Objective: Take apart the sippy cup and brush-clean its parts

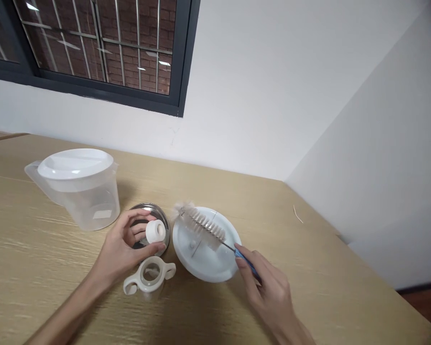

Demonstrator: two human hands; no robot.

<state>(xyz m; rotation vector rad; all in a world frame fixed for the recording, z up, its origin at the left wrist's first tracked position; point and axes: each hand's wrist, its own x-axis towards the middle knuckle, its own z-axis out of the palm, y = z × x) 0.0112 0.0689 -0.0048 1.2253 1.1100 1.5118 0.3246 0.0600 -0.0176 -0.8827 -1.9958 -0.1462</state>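
Observation:
My left hand (129,242) is closed round a small white bottle cap (155,231) with a round hole in its top, fingers behind it and thumb in front. Under that hand, partly hidden by it, lies a shallow round metal dish (166,225). Just in front stands a clear bottle with a cream two-handled collar (152,278), its mouth facing up. My right hand (267,282) grips the blue handle of a bottle brush (204,226). The brush's pale bristles slant up to the left over a white plate (215,270), which holds a little clear liquid or shine and a thin dark line.
A clear plastic pitcher (91,201) with a white lid stands at the left. On the wooden table (330,287), a thin pale strip (298,214) lies at the right. Behind the table rise a white wall (255,96) and a barred window (104,43).

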